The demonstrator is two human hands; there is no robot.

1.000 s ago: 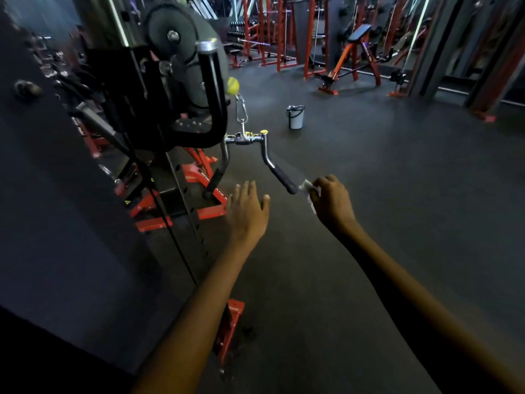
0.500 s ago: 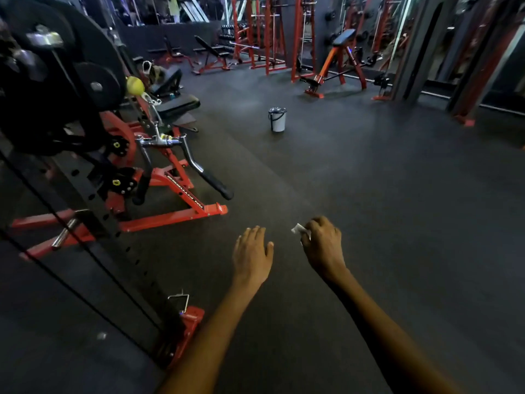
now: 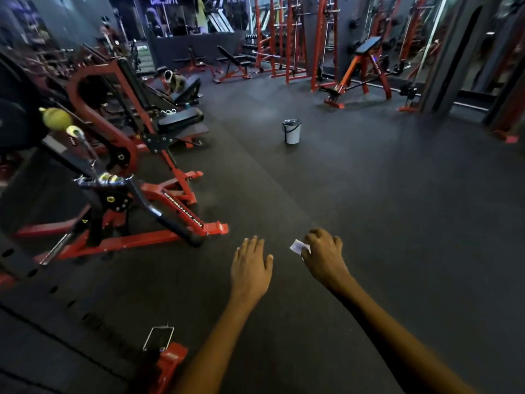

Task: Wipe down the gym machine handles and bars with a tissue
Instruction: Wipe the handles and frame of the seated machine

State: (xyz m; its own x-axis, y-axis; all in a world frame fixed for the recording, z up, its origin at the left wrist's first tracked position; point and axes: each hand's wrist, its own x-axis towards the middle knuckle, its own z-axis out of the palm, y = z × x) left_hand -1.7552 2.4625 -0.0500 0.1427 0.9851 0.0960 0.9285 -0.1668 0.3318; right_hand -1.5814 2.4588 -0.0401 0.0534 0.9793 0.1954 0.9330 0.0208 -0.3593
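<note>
The right hand (image 3: 322,255) is curled into a loose fist, knuckles up, and pinches a tissue (image 3: 297,246) between thumb and forefinger. The tissue is small, white and crumpled; only a folded corner pokes out on the thumb side, the rest is hidden inside the fist. It hangs over the floor (image 3: 369,194), touching no equipment.

The left hand (image 3: 250,265) is just beside it, palm down, fingers straight and close together, thumb held a little out. It holds nothing and touches nothing. Both bare forearms reach in from the bottom edge.

To the left of the hands, apart from them, hangs the handle (image 3: 170,223): a bent bar with a black rubber grip at its lower end and a chrome stem above. The stem joins a shiny swivel (image 3: 99,180), which hangs by a clip from a yellow-green ball (image 3: 56,118) on the cable. The grip's tip points down towards the left hand but does not reach it.

Behind the handle stands a red frame (image 3: 181,206) with white lettering along one foot, too blurred to read. A black pad (image 3: 180,118) sits farther back on it.

Out on the dark floor, well apart from everything, stands a small white bucket (image 3: 291,131) with a dark rim. Beyond it are red racks (image 3: 284,38) and a red bench (image 3: 360,69) with a black pad.

At the bottom, near the left forearm, a red foot (image 3: 167,362) carries a wire loop.
</note>
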